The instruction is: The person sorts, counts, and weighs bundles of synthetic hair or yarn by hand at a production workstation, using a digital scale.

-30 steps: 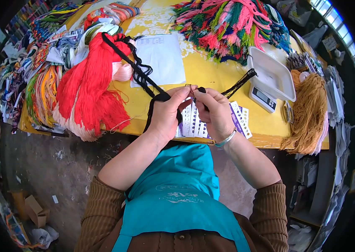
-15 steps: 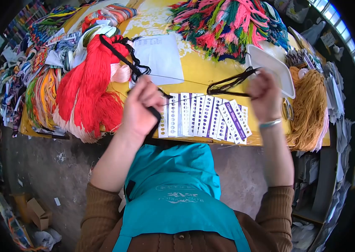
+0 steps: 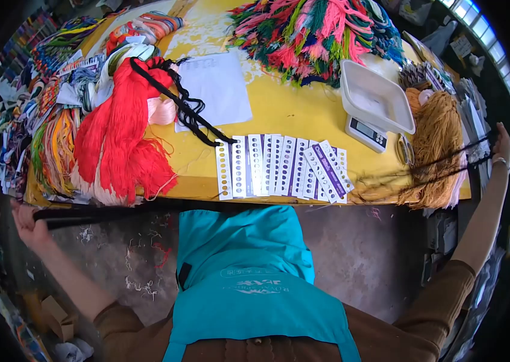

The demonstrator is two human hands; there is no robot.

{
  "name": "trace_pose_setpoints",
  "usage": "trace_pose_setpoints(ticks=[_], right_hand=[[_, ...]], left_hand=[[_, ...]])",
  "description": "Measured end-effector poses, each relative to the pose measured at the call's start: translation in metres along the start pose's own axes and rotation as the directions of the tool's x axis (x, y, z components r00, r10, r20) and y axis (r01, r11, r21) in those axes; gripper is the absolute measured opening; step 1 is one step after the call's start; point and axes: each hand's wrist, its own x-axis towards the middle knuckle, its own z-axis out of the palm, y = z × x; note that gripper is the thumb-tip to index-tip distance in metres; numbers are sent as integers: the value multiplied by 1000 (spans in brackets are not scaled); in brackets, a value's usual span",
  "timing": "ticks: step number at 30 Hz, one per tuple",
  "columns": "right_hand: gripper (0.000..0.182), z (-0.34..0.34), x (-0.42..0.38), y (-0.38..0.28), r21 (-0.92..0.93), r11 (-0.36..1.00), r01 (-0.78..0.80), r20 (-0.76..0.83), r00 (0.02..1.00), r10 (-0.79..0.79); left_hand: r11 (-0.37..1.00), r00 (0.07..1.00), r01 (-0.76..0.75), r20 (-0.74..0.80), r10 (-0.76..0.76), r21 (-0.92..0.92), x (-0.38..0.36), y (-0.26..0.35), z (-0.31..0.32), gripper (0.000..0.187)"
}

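Observation:
At the far left, below the table edge, my left hand (image 3: 30, 226) is closed around a loop of black thread (image 3: 98, 215) stretching toward the middle. Far out on the right, my right hand (image 3: 504, 145) grips another length of black thread (image 3: 442, 163), which passes over the brown yarn and has blurred, loose ends above the table's front edge. More black thread (image 3: 191, 116) lies from the red yarn (image 3: 113, 130) down to the punched cards (image 3: 273, 166). The cards stand in a fanned row at the front of the yellow table (image 3: 291, 117).
A white tray (image 3: 376, 93) sits on a digital scale (image 3: 366, 133), with scissors (image 3: 405, 149) beside it. Brown yarn (image 3: 439, 151) hangs at the right edge. Pink and green yarn (image 3: 315, 36) lies at the back, near a paper sheet (image 3: 216, 90). Mixed skeins (image 3: 56, 139) crowd the left.
Both hands have moved far apart, the left down and left, the right outward to the right. The black thread they hold has separated into two lengths. The scale has come into view.

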Motion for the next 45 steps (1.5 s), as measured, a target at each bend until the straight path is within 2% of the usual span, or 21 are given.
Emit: trace_pose_setpoints(ticks=[5,9,10,11,12,14,15,18,20,22,23,24,26,28,33,35,39,40,41,42,45], right_hand=[[20,25,9,-37,-278,923,266,112,963,-244],[31,120,-159,-93,-202,712,672,435,713,-550],[30,127,-184,-105,-36,844,534,668,641,-377],[31,144,-224,-109,224,957,184,796,532,-289],[30,166,-265,-112,306,946,105,775,551,-311],[23,207,-306,-88,446,887,-115,857,341,-387],[20,220,-329,-81,358,878,-318,902,361,-237],[16,269,-379,-49,247,886,-392,965,180,-189],[18,296,-413,-31,204,931,-302,976,133,-171],[20,307,-439,-29,152,985,-80,987,-35,-155],[20,315,-455,-23,195,979,57,978,-83,-190],[18,314,-469,-23,230,973,11,961,-162,-225],[16,324,-491,-2,320,941,-109,905,-259,-338],[14,315,-503,-9,222,969,-105,905,-348,-245],[14,301,-512,-16,244,970,16,897,-383,-219],[13,296,-511,-18,-73,977,-198,910,-414,-17],[16,295,-512,-9,-130,969,-208,908,-417,33],[16,295,-516,-5,-131,969,-208,909,-416,33],[21,292,-522,-4,-3,984,-178,958,-281,-48],[25,288,-527,-4,119,984,-129,980,-144,-137],[25,280,-540,2,234,971,52,971,43,-236]], left_hand=[[987,988,-152,32,151,57,-17,68,-9,16],[972,986,-161,68,151,170,-25,19,15,9],[998,988,-49,145,44,34,-25,-10,24,11],[998,992,-64,113,63,7,-21,-26,15,26],[999,991,39,129,-35,-30,-26,-65,36,45],[965,965,221,174,-196,-140,-30,-129,52,52],[932,948,298,176,-264,-208,-37,-165,67,55],[837,866,482,290,-408,-259,-39,-246,63,30],[809,802,582,232,-551,-89,-46,-293,65,22],[695,741,609,38,-670,382,-52,-334,63,24],[619,819,472,-52,-572,628,-62,-358,68,26],[561,783,387,59,-619,732,-67,-376,87,29],[337,748,336,-31,-663,880,-75,-406,106,31],[355,753,114,152,-640,928,-76,-432,100,34],[279,762,-207,334,-555,937,-82,-465,98,33],[267,744,-361,449,-494,893,-81,-472,91,24],[254,744,-342,426,-516,905,-79,-473,89,15],[237,753,-4,159,-638,972,-79,-471,90,17],[169,661,331,-101,-743,928,-80,-469,93,20],[279,656,414,-72,-751,866,-85,-470,95,25],[272,617,532,-146,-773,802,-87,-476,90,24]])
